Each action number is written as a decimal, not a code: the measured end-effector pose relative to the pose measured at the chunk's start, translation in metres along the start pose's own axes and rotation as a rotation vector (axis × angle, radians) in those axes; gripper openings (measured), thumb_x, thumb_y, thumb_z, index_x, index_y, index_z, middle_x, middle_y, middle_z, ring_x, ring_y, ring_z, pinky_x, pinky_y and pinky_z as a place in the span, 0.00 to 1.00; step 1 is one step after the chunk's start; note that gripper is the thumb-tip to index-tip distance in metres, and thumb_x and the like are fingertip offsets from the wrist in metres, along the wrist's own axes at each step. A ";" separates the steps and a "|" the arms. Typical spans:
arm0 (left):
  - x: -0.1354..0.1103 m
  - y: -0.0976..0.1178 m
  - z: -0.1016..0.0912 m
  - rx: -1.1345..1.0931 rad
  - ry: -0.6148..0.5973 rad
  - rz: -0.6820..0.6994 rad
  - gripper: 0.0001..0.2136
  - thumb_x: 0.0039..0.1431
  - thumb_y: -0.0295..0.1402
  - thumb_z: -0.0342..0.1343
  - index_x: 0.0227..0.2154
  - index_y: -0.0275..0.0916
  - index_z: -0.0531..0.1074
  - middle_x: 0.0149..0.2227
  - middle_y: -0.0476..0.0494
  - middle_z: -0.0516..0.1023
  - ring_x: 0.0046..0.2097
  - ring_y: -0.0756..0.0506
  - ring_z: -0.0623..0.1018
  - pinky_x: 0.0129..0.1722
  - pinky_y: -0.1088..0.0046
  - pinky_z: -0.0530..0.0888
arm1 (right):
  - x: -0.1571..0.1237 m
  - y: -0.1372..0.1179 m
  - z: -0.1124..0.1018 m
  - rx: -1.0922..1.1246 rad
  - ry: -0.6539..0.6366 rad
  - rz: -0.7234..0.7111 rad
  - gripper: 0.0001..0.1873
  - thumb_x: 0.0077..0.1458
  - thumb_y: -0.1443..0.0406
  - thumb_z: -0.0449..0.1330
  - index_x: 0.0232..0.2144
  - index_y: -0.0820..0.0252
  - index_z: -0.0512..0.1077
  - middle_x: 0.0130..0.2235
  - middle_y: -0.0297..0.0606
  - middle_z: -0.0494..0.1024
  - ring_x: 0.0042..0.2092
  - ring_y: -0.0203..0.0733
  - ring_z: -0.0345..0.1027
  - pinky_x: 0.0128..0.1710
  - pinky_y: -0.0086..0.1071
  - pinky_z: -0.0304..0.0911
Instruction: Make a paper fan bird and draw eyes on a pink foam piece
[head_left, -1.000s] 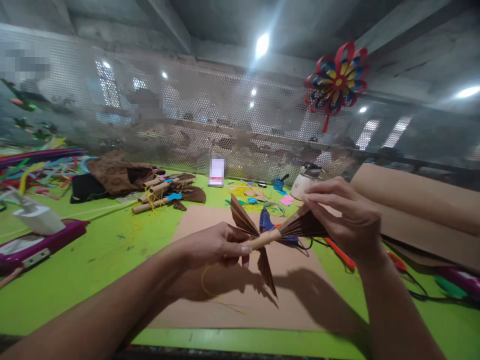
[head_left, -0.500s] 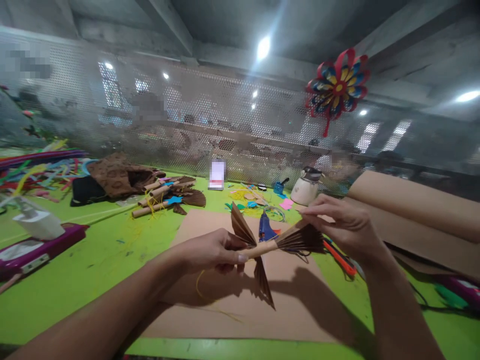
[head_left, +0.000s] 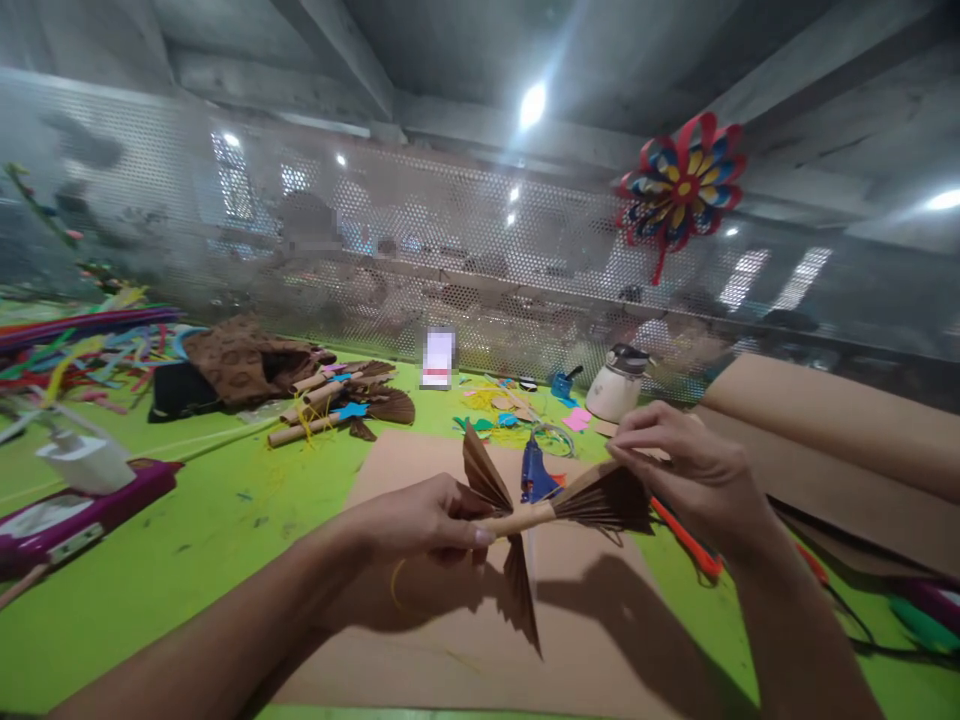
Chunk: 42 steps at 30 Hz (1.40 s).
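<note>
Holds a paper tube (head_left: 525,517) in the left hand (head_left: 424,518), in a closed grip about its left part. Points lengthwise from that hand rightward, toward the right hand (head_left: 690,460), so lies nearer the left. Pinches the upper edge of the pleated tail (head_left: 609,498) in the right. Just beyond the tube, a blue glue gun (head_left: 533,468); beyond the right hand, a white kettle (head_left: 615,388).

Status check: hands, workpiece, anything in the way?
Left hand gripping paper tube. Right hand pinching edge of its end fan. Glue gun close behind tube; nothing seen blocking the hands.
</note>
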<state>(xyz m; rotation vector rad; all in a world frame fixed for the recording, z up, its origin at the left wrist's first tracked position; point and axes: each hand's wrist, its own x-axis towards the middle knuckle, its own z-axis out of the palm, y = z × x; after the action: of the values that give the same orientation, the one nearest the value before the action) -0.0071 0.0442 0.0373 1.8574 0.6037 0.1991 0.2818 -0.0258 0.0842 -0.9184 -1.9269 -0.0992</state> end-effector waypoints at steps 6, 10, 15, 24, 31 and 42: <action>0.001 -0.001 0.000 0.070 0.002 0.006 0.17 0.57 0.46 0.55 0.31 0.34 0.75 0.22 0.50 0.67 0.24 0.52 0.65 0.24 0.76 0.59 | 0.001 0.000 0.003 0.048 -0.039 0.094 0.05 0.54 0.69 0.62 0.31 0.56 0.77 0.31 0.35 0.75 0.33 0.38 0.68 0.33 0.33 0.64; 0.000 0.004 0.003 0.080 0.006 -0.005 0.17 0.55 0.45 0.56 0.30 0.33 0.74 0.24 0.49 0.67 0.25 0.52 0.64 0.24 0.75 0.57 | 0.001 0.000 0.010 0.122 -0.066 0.136 0.03 0.54 0.68 0.63 0.31 0.56 0.77 0.32 0.35 0.74 0.37 0.39 0.69 0.38 0.35 0.64; 0.001 0.004 0.005 0.022 0.005 0.006 0.16 0.54 0.45 0.57 0.29 0.33 0.74 0.23 0.50 0.67 0.24 0.52 0.64 0.25 0.75 0.58 | 0.001 -0.002 0.010 0.107 0.088 0.190 0.05 0.56 0.64 0.61 0.31 0.55 0.78 0.35 0.36 0.76 0.40 0.40 0.69 0.42 0.35 0.64; 0.003 -0.006 0.002 -0.051 0.057 0.014 0.13 0.55 0.41 0.58 0.30 0.33 0.74 0.21 0.49 0.67 0.24 0.52 0.64 0.23 0.76 0.59 | 0.000 0.019 0.008 0.121 0.645 0.501 0.10 0.50 0.58 0.65 0.28 0.60 0.78 0.26 0.33 0.72 0.31 0.38 0.66 0.36 0.33 0.63; 0.001 -0.004 -0.001 -0.134 0.067 0.037 0.16 0.53 0.44 0.59 0.34 0.34 0.74 0.26 0.47 0.71 0.24 0.53 0.64 0.22 0.77 0.59 | 0.004 0.003 0.013 0.206 0.298 0.448 0.07 0.49 0.60 0.65 0.28 0.58 0.78 0.31 0.36 0.78 0.35 0.41 0.71 0.39 0.34 0.67; 0.003 -0.005 0.002 -0.115 0.038 0.040 0.16 0.54 0.45 0.59 0.30 0.33 0.73 0.24 0.48 0.68 0.24 0.52 0.65 0.24 0.75 0.60 | 0.002 0.004 0.022 0.349 0.265 0.561 0.08 0.45 0.60 0.68 0.23 0.59 0.77 0.27 0.34 0.77 0.32 0.39 0.69 0.35 0.32 0.65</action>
<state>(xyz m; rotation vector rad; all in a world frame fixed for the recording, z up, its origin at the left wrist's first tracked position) -0.0056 0.0452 0.0320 1.7590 0.5698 0.2910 0.2677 -0.0124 0.0731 -1.1053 -1.3331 0.4133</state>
